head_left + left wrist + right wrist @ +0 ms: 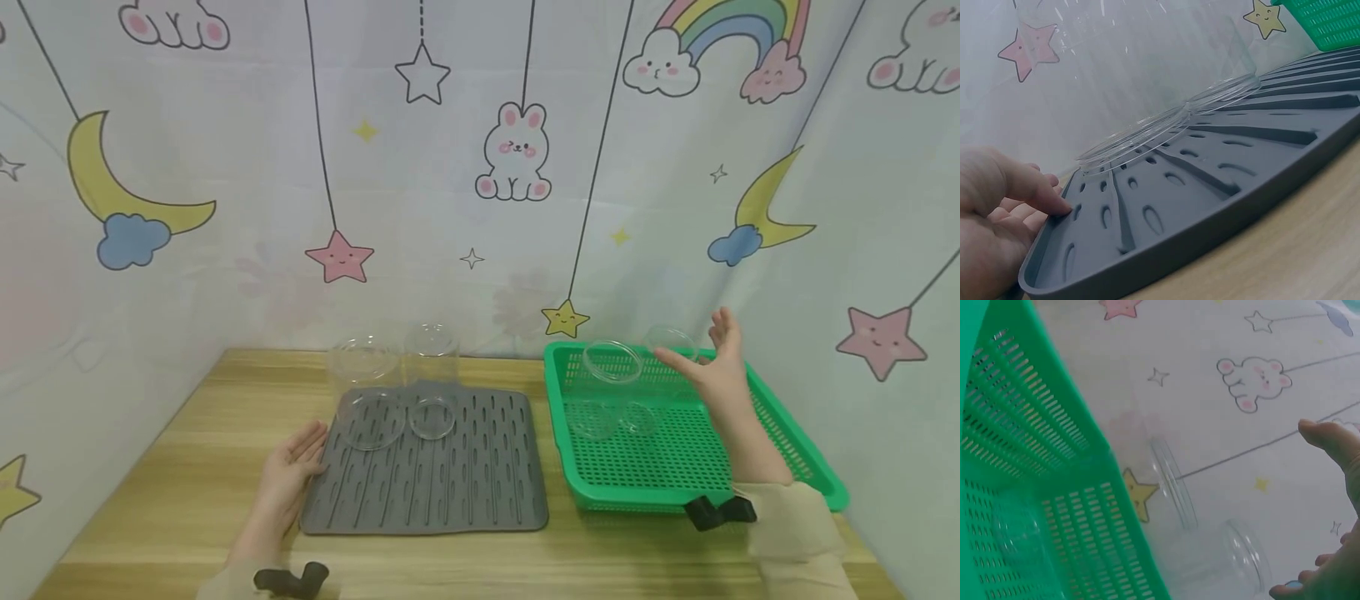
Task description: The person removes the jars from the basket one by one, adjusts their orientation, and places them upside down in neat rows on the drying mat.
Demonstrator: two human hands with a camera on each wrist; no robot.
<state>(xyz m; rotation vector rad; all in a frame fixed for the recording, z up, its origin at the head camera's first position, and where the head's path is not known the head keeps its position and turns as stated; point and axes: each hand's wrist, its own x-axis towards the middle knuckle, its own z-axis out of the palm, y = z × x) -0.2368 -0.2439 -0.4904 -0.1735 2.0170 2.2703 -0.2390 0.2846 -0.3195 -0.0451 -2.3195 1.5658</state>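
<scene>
My left hand (288, 471) is at the left edge of a grey ribbed, slotted mat (480, 467). In the left wrist view its thumb touches the mat's rim, with the other fingers outside it. Two clear cylindrical containers, a wider one (367, 417) and a narrower one (432, 417), stand side by side on the mat's back left part. My right hand (720, 375) is raised over the green basket (577, 487), thumb and fingers spread apart. Nearest to it is a clear container (671, 343) in the basket; another clear container (612, 361) stands left of it.
The mat and basket lie on a wooden table (180, 467). A white cloth (262, 167) printed with stars, moons and rabbits hangs behind and at both sides. The basket's perforated walls rise around the containers in it, whose upper ends stand above the back rim.
</scene>
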